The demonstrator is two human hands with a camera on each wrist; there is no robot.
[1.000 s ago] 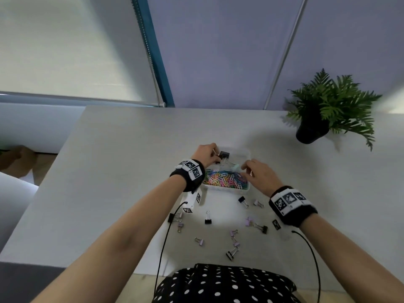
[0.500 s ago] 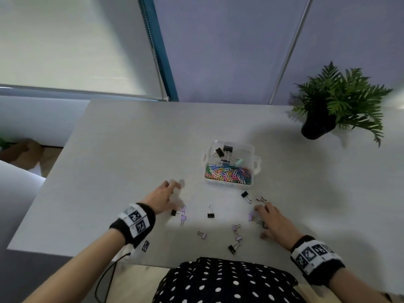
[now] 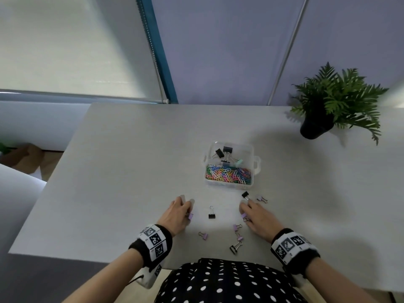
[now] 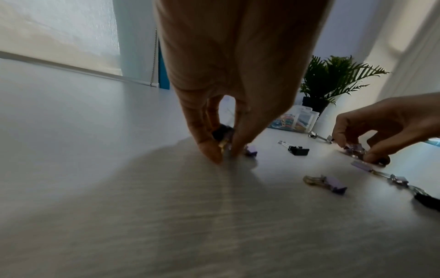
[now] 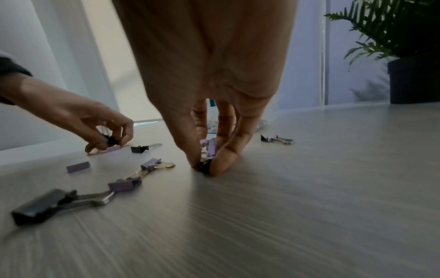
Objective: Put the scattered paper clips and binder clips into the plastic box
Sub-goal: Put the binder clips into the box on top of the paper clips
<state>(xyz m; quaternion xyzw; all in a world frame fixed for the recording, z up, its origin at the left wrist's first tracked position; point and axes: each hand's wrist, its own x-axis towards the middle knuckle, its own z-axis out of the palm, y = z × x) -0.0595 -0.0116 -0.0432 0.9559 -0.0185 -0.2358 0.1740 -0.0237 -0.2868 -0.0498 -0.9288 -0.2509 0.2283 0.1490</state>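
Pale grey, faintly grained laminate forms the table, matte and wide. At its 2 o'clock corner stands a fern in a dark round pot. Near the centre sits the clear plastic box, rectangular with rounded corners and a small side tab; its near half is heaped with thin wire paper clips in many colours, its far half holds a few black binder clips and a mint one.

The left hand, at 7 o'clock from the box, points fingers down onto the table, thumb and fingertips drawn narrowly together, pinching a small black binder clip; a lilac clip lies just beside them.

The right hand, at 5 o'clock from the box, likewise narrows its fingertips on a lilac binder clip and a black one under it.

Between the hands lies a black binder clip with wire handles; more lilac and black folded-metal clips are scattered at 6 o'clock.
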